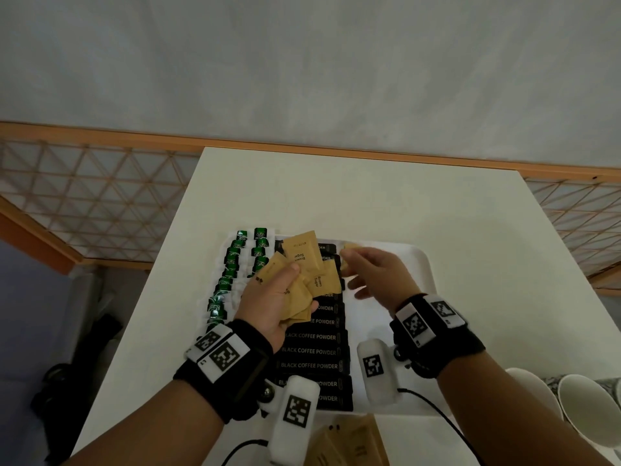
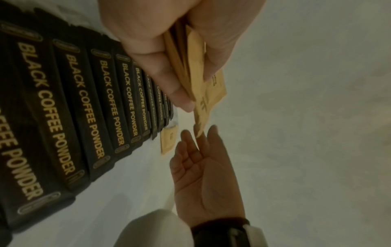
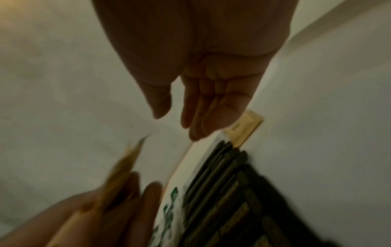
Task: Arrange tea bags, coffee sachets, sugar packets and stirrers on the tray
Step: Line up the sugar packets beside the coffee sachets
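Note:
A white tray [image 1: 414,271] lies on the white table [image 1: 336,196]. Green tea bags [image 1: 235,260] fill its left columns, and black coffee sachets [image 1: 312,351] run down the middle. My left hand [image 1: 289,284] grips a fan of brown sugar packets [image 1: 302,253] above the sachets. In the left wrist view the packets [image 2: 201,93] sit between thumb and fingers. My right hand [image 1: 363,267] is open with straight fingers, just right of the fan. One sugar packet [image 1: 351,246] lies on the tray at the far end beside the sachets, also in the right wrist view as a packet [image 3: 245,128].
White paper cups [image 1: 588,408] stand at the near right. A brown carton [image 1: 349,445] sits at the near edge below the tray. The tray's right part is bare white. A wooden lattice screen [image 1: 94,196] stands behind the table.

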Demonstrator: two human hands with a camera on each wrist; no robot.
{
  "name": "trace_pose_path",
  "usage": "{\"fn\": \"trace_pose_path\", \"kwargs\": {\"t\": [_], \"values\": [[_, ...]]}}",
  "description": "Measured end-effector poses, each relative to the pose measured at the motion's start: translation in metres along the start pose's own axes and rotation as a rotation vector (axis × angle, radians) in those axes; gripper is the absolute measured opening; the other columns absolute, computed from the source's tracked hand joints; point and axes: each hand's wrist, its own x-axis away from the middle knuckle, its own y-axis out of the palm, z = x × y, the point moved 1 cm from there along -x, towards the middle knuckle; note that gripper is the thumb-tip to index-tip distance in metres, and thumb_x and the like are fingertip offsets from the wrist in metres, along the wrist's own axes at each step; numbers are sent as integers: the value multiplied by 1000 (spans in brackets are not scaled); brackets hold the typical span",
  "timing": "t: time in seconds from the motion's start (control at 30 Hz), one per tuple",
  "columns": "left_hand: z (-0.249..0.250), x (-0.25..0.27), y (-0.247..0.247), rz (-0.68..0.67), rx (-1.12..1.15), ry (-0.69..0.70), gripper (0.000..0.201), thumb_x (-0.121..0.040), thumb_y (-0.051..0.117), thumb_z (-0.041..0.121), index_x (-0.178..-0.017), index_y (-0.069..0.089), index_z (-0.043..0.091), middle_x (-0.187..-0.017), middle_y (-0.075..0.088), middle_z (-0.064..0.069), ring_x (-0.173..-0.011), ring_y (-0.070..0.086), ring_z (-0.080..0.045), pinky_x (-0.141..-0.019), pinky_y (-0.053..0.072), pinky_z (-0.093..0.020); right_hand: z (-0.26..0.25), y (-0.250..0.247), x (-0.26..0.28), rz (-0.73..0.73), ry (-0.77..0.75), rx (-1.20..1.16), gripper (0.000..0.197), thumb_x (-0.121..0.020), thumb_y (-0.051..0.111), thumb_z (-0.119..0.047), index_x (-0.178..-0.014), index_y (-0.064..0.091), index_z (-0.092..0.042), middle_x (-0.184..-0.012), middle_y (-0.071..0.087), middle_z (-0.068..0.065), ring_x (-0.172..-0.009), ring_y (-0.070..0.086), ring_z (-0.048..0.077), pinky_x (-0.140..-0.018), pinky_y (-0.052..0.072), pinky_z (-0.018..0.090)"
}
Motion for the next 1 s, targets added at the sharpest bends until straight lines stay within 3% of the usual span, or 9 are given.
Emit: {"fn": "trace_pose_path", "kwargs": {"t": [0.07, 0.13, 0.23, 0.37, 0.77, 0.87, 1.0], "values": [[0, 2, 2, -11, -5, 0, 21, -89, 63, 20, -108, 66, 13, -98, 73, -13, -75, 71, -22, -51, 56, -31, -2, 8, 11, -165, 39, -49, 18, -87, 65, -24, -101, 69, -13, -82, 69, 3, -62, 60, 12, -58, 53, 24], [0, 5, 3, -9, 6, -6, 25, -89, 63, 20, -111, 65, 11, -103, 72, -15, -79, 70, -25, -51, 55, -31, 1, 11, 16, -211, 48, -117, 17, -85, 67, -15, -101, 68, -9, -79, 68, 4, -60, 60, 12, -59, 54, 25], [3, 7, 2, -4, 26, -7, 21, -89, 62, 20, -108, 66, 11, -99, 72, -14, -77, 68, -24, -51, 56, -30, 3, 7, 19, -127, 60, -235, 9, -88, 63, -9, -96, 68, -7, -75, 67, 6, -58, 60, 12, -58, 55, 24], [5, 9, 0, -18, 41, -18, 13, -90, 62, 17, -101, 67, 12, -86, 73, -10, -67, 70, -19, -52, 58, -30, 4, 4, 21, -125, 78, -271, 11, -91, 59, -12, -94, 68, -7, -72, 67, 5, -59, 61, 13, -62, 57, 26], [0, 13, 4, -47, 10, -56, 14, -90, 61, 19, -101, 67, 11, -89, 72, -12, -67, 71, -19, -51, 56, -29, 0, 14, 22, -60, 107, -419, 6, -90, 58, -7, -89, 63, -5, -75, 68, 12, -61, 66, 16, -61, 57, 26], [1, 13, 4, -49, -7, -52, 11, -90, 60, 19, -98, 66, 13, -87, 73, -10, -68, 69, -19, -50, 56, -29, 1, 13, 23, -70, 75, -414, 12, -87, 61, -6, -99, 64, -4, -81, 68, 10, -66, 66, 17, -63, 56, 27], [1, 14, 4, -70, -47, -40, 10, -92, 59, 16, -96, 67, 13, -81, 73, -10, -67, 69, -20, -50, 56, -30, -1, 10, 22, -64, 5, -361, 24, -88, 61, -8, -110, 64, -16, -90, 67, 4, -76, 65, 14, -67, 55, 27]]}}
